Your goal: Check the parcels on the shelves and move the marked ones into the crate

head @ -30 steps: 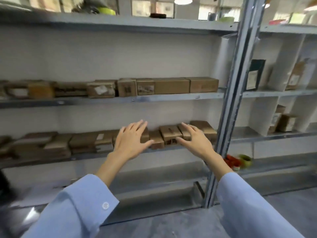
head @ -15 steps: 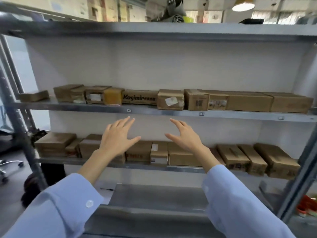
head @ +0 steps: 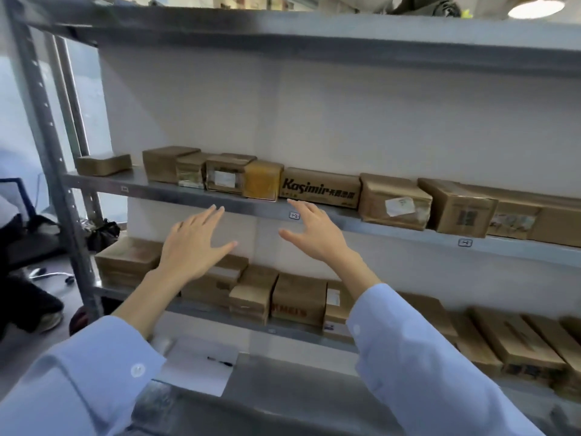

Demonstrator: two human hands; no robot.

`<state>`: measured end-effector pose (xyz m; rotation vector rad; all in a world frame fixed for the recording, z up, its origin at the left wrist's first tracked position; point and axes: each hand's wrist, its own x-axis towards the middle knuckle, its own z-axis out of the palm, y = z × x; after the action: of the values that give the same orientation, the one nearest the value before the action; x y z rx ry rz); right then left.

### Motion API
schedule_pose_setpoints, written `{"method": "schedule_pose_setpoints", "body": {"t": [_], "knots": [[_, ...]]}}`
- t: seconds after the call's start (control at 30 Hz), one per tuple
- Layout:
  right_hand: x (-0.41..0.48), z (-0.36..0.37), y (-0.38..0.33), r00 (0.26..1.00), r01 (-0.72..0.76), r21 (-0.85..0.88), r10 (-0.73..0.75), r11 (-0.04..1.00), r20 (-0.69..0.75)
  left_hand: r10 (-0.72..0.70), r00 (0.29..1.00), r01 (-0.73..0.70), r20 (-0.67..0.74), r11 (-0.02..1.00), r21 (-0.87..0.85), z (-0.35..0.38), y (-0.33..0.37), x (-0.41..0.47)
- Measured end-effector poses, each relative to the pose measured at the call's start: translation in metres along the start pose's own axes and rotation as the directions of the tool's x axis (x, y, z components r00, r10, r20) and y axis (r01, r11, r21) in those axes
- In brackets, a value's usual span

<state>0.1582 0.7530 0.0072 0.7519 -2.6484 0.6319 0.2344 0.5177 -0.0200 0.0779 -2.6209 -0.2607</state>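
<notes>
Shelf edge (head: 157,193) near spread left hand (head: 191,247); right hand (head: 317,236) alongside, apart

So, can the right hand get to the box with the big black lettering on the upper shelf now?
Probably yes. The right hand is open and holds nothing. Its fingertips are just below the black-lettered box, which sits at the front of the shelf with nothing before it.

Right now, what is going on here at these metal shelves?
A person in light blue sleeves holds both hands out toward the grey metal middle shelf, where brown cardboard parcels stand in a row. The left hand and the right hand are open and hold nothing. The right one is close below the long brown box printed "Kasimir". No parcel is picked up yet.
</notes>
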Motion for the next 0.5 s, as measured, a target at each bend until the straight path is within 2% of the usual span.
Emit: {"method": "schedule_pose_setpoints", "body": {"t": [0.17,0.37,0.5], "knots": [[0.079,0.028,-0.026,0.998,0.057,0.025,-0.056,0.998,-0.015,-0.030,0.999,0.029,-0.024,0.999,-0.039,0.006,-0.055,0.061],[0.153,0.055,-0.055,0.992,0.110,0.038,-0.107,0.993,-0.063,-0.054,0.994,0.054,-0.095,0.999,-0.003,0.010,-0.118,0.122],[0.190,0.076,-0.073,0.991,0.132,0.042,-0.130,0.990,-0.042,-0.083,0.991,0.083,-0.106,0.997,0.000,0.014,-0.157,0.151]]}}
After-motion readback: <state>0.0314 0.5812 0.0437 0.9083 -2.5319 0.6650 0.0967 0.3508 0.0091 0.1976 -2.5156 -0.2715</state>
